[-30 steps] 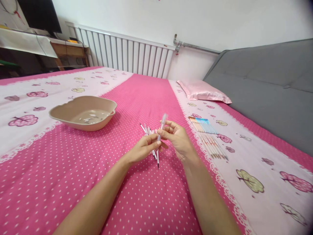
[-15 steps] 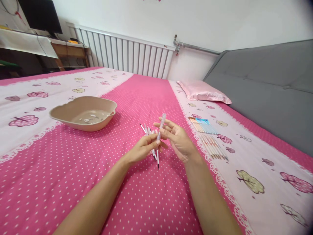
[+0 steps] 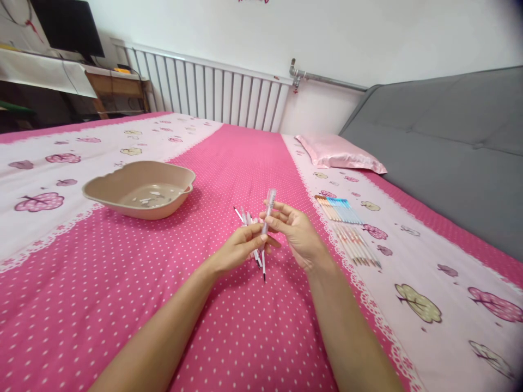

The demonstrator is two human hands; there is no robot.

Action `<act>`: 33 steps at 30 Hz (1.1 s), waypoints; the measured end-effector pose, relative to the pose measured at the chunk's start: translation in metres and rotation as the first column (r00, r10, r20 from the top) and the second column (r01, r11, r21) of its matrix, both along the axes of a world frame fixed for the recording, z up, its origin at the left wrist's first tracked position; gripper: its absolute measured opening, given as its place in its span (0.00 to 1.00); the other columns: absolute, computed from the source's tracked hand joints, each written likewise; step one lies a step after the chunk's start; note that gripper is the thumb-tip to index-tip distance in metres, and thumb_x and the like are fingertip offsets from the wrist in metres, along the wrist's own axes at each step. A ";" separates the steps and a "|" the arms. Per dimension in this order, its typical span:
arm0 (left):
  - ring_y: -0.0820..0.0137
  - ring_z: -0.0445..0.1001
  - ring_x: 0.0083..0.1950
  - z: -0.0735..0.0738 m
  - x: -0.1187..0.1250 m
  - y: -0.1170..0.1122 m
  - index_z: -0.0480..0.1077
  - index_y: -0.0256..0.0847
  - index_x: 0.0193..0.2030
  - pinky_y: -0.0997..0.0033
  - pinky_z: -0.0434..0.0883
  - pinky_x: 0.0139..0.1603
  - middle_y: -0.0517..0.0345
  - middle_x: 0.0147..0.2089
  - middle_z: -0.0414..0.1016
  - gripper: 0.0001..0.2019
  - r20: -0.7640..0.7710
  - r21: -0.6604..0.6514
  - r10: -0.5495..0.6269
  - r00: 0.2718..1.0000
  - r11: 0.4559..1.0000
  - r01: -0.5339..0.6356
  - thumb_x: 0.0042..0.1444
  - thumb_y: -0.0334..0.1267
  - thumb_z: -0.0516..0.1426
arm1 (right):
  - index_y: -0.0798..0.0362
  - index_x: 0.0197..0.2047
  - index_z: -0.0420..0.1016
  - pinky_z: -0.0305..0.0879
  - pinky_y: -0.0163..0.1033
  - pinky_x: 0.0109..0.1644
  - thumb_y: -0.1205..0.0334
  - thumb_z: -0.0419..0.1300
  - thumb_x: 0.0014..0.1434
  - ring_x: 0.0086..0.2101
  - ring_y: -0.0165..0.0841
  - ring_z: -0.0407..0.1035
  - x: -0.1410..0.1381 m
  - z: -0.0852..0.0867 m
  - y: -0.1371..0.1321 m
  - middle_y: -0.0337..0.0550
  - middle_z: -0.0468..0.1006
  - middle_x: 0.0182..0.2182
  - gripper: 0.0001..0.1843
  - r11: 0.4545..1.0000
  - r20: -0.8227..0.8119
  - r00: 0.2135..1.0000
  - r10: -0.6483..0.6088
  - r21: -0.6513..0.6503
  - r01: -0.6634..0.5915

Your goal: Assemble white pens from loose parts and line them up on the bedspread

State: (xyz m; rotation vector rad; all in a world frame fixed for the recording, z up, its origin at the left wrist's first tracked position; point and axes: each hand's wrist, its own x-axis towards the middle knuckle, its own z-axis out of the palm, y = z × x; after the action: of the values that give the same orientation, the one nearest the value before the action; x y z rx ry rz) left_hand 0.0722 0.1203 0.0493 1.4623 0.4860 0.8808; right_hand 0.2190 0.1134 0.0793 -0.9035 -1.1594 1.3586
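My left hand [image 3: 237,249] pinches a small bundle of thin white pen refills [image 3: 256,251] over the pink dotted bedsheet [image 3: 229,337]. My right hand [image 3: 298,233] holds a clear pen barrel [image 3: 269,209] upright between thumb and fingertips, right beside the left hand's fingertips. Both hands are closed and touch at the middle of the bed. The refills' dark tips point down towards me.
A beige plastic basin [image 3: 141,188] with small white bits inside sits to the left. Two rows of pens [image 3: 347,226] lie on the sheet to the right. A pink pillow [image 3: 341,152], a grey headboard [image 3: 441,147] and a white radiator [image 3: 204,90] lie beyond.
My right hand's fingers opened briefly around the clear barrel half a second ago and have closed on it again. The left hand has stayed put.
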 end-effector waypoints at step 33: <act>0.74 0.71 0.32 0.000 -0.002 0.001 0.72 0.35 0.38 0.75 0.66 0.34 0.55 0.32 0.75 0.09 0.059 -0.063 -0.019 0.998 0.998 0.023 0.56 0.39 0.55 | 0.52 0.47 0.71 0.67 0.33 0.31 0.64 0.64 0.48 0.33 0.30 0.72 -0.002 0.003 -0.001 0.43 0.78 0.37 0.20 0.997 -0.015 0.997 0.081 0.004 -0.081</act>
State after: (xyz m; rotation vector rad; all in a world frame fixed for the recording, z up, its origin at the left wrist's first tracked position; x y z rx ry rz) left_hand 0.0701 0.1216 0.0494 1.3772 0.4508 0.8815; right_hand 0.2170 0.1126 0.0820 -0.8502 -1.1980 1.4258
